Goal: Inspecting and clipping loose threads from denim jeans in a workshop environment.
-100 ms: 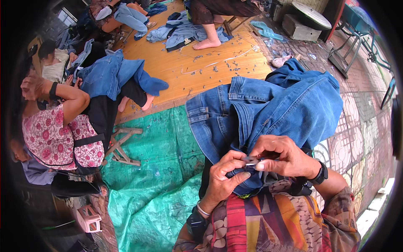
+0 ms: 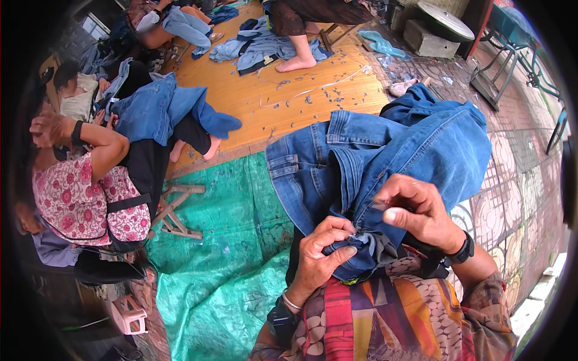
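Observation:
A pair of blue jeans (image 2: 415,144) lies bunched across my lap, its waistband with belt loops at the left. My left hand (image 2: 322,246) pinches a gathered fold of the denim between thumb and fingers. Just right of that fold, the dark inner side of the cloth shows. My right hand (image 2: 418,210) is raised a little above the jeans, apart from the fold. Its fingers are curled toward the thumb around something small and greyish, too blurred to name.
A green tarp (image 2: 223,240) covers the ground ahead and left, beside a wooden board (image 2: 289,108) strewn with scraps. Other people sit at the left and far side with denim pieces (image 2: 144,114). A folding wooden stool (image 2: 174,210), a pink plastic stool (image 2: 129,316) and blue slippers (image 2: 383,44) stand around.
My right hand has lifted up and to the right, away from the fold where it worked close to my left hand. The left hand keeps its hold in nearly the same place.

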Demonstrator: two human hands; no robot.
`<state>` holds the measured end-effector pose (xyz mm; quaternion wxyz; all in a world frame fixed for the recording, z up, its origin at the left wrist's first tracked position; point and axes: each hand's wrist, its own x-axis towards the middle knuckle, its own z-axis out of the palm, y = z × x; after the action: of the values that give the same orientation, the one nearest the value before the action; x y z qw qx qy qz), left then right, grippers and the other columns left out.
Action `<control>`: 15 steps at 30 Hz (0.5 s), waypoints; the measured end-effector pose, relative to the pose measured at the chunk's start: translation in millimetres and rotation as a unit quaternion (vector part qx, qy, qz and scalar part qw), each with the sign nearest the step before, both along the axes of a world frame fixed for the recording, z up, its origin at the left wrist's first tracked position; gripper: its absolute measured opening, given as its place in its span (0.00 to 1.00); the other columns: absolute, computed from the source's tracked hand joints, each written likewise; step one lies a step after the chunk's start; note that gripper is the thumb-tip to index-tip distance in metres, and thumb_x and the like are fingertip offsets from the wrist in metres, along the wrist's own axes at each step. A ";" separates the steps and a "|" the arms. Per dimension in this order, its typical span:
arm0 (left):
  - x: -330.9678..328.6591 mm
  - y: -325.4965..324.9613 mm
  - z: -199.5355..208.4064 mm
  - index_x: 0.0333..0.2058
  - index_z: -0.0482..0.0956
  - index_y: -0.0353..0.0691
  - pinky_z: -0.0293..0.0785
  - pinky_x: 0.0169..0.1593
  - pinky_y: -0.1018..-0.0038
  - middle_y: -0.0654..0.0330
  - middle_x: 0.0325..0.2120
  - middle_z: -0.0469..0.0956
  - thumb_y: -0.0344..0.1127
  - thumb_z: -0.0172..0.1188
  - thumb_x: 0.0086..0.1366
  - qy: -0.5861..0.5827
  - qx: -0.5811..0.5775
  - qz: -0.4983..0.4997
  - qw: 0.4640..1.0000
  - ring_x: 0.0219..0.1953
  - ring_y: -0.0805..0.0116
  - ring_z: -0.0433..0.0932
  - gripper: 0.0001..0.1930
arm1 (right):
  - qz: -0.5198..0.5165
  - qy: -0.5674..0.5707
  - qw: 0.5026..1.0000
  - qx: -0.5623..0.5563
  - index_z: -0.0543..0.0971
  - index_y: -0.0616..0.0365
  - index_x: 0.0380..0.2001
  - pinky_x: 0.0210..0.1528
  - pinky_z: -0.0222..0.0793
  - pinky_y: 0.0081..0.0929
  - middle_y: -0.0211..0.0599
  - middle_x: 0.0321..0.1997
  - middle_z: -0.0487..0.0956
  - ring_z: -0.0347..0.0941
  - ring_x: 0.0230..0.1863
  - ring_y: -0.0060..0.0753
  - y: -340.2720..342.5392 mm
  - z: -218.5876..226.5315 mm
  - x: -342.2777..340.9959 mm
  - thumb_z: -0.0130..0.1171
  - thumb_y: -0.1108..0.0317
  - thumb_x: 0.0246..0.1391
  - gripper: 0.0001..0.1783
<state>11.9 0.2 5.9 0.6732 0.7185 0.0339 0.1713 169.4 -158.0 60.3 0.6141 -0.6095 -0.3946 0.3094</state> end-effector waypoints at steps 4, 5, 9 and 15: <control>1.2 1.6 -2.7 0.32 0.77 0.31 0.70 0.46 0.73 0.55 0.35 0.76 0.27 0.66 0.51 -0.020 -0.021 0.005 1.000 0.40 0.64 0.76 0.10 | -0.176 -0.012 0.977 0.117 0.75 0.64 0.39 0.41 0.61 0.18 0.32 0.39 0.70 0.65 0.36 0.20 -30.9 -3.1 3.6 0.58 0.69 0.55 0.11; 1.9 1.9 -3.0 0.32 0.77 0.31 0.70 0.46 0.73 0.55 0.35 0.76 0.27 0.66 0.51 -0.020 -0.024 0.005 0.999 0.40 0.64 0.76 0.10 | -0.222 -0.042 0.964 0.141 0.74 0.64 0.40 0.37 0.60 0.15 0.34 0.41 0.70 0.63 0.34 0.18 -44.8 -4.7 4.3 0.56 0.68 0.56 0.12; 4.6 -2.4 1.1 0.29 0.77 0.31 0.69 0.45 0.72 0.55 0.33 0.76 0.26 0.64 0.49 0.003 -0.051 0.036 0.998 0.38 0.64 0.75 0.08 | -0.501 -0.029 0.848 0.171 0.74 0.65 0.44 0.28 0.53 0.10 0.27 0.33 0.71 0.60 0.27 0.11 -102.8 -28.6 14.7 0.53 0.67 0.59 0.14; -3.5 3.1 -19.6 0.39 0.77 0.43 0.68 0.47 0.73 0.54 0.44 0.68 0.29 0.61 0.48 -0.024 -0.148 0.047 0.988 0.41 0.68 0.69 0.16 | -0.662 0.043 0.747 -0.038 0.78 0.59 0.36 0.25 0.55 0.14 0.21 0.24 0.71 0.61 0.23 0.11 -216.0 -144.2 31.2 0.59 0.63 0.56 0.10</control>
<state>8.5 3.3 -13.7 0.7642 0.6039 0.0764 0.2132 200.6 -374.0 -83.9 0.6572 -0.7268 0.1476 -0.1342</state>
